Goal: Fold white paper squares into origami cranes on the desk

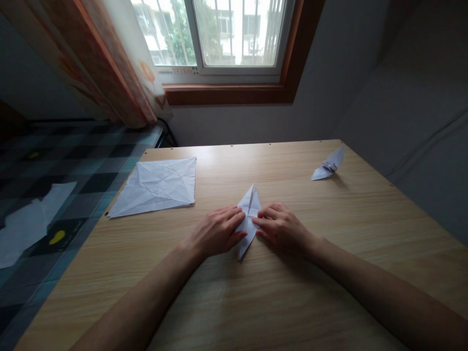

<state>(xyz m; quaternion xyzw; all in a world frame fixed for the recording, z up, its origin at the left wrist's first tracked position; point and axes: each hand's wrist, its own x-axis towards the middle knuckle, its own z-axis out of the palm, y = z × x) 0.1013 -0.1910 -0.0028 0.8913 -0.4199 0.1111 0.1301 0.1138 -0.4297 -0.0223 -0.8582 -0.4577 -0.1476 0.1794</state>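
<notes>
Wood surface [226, 302]: folded paper [250, 228] held by L hand [219, 230] + R hand [281, 225]; prob. light, easily creased, best taken by edges.

Two bare hands, bare forearms, seen from the head cam.
Left hand [221, 231] and right hand [280, 226]: ungloved, slim fingers, rounded tips; nail detail too small to read. Wrists bare, narrower than the forearms. Left forearm [146, 297] and right forearm [369, 287]: slender, smooth outline, widening away from the wrist, bare right out to where the frame crops them. Surface detail soft in dim light.
</notes>
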